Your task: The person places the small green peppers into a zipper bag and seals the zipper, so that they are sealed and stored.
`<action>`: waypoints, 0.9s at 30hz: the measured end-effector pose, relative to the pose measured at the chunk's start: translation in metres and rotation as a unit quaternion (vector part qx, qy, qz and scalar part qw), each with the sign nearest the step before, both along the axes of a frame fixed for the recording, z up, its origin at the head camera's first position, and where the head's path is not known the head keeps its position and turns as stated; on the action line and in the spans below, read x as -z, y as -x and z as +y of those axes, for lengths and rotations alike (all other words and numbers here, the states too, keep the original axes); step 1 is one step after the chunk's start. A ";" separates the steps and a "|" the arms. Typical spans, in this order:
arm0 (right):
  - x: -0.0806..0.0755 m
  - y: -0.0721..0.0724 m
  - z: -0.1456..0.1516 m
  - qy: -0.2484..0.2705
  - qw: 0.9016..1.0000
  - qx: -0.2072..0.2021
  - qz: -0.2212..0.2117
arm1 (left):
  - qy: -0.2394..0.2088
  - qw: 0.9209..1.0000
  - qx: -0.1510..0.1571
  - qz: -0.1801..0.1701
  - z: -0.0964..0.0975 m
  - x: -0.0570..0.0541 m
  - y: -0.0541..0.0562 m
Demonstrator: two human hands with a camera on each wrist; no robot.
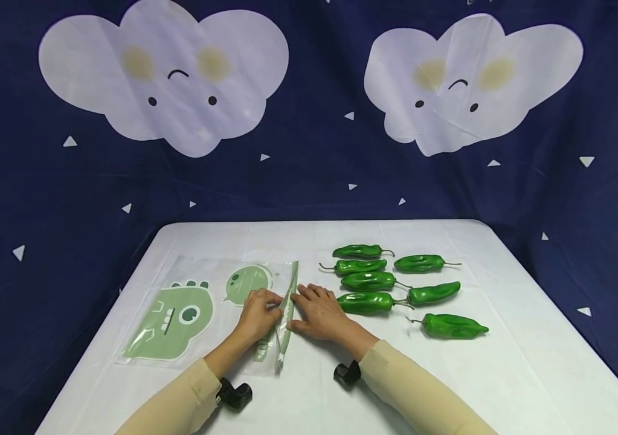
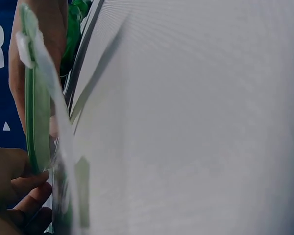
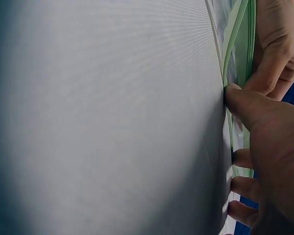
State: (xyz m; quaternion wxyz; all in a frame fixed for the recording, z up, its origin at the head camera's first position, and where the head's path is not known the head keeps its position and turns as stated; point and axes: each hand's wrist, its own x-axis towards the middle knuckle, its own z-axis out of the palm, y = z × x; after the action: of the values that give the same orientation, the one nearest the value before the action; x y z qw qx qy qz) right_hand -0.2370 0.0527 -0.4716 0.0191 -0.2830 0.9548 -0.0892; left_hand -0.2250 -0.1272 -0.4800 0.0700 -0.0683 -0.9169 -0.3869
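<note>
A clear zip bag with green dinosaur prints lies flat on the table, its green-edged mouth facing right and parted. My left hand pinches the upper lip of that mouth between thumb and fingers; the left wrist view shows the green strip standing up from the fingertips. On the other side, my right hand lies with fairly straight fingers, its fingertips touching the lower lip. In the right wrist view the right thumb sits right at the bag's edge. A white slider is at the near end.
Several green peppers lie to the right of the bag, one close beside the right hand's fingers. The nearest pepper sits farther right. A white cloth covers the table, and a dark blue cloud-print curtain hangs behind.
</note>
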 end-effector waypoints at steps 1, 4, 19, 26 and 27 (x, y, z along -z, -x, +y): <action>0.000 0.000 0.000 0.001 1.000 -0.001 -0.001 | -0.009 1.000 -0.002 -0.005 0.000 0.000 0.000; 0.000 0.000 0.001 0.002 1.000 -0.002 -0.002 | -0.029 1.000 -0.006 -0.007 -0.001 -0.002 -0.002; 0.001 0.000 0.004 0.018 1.000 -0.015 -0.002 | -0.112 0.993 -0.030 -0.025 -0.006 -0.009 -0.008; 0.000 0.001 0.006 0.028 0.999 -0.014 -0.012 | -0.150 0.987 -0.034 -0.036 -0.007 -0.010 -0.008; 0.000 0.001 0.006 0.029 0.999 -0.015 -0.012 | -0.152 0.987 -0.035 -0.038 -0.007 -0.011 -0.008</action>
State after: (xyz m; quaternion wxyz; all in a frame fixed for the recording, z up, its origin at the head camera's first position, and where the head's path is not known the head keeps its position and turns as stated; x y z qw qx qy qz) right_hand -0.2377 0.0584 -0.4719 0.0239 -0.2965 0.9472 -0.1201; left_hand -0.2172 -0.1343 -0.4692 0.0584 -0.0097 -0.8511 -0.5216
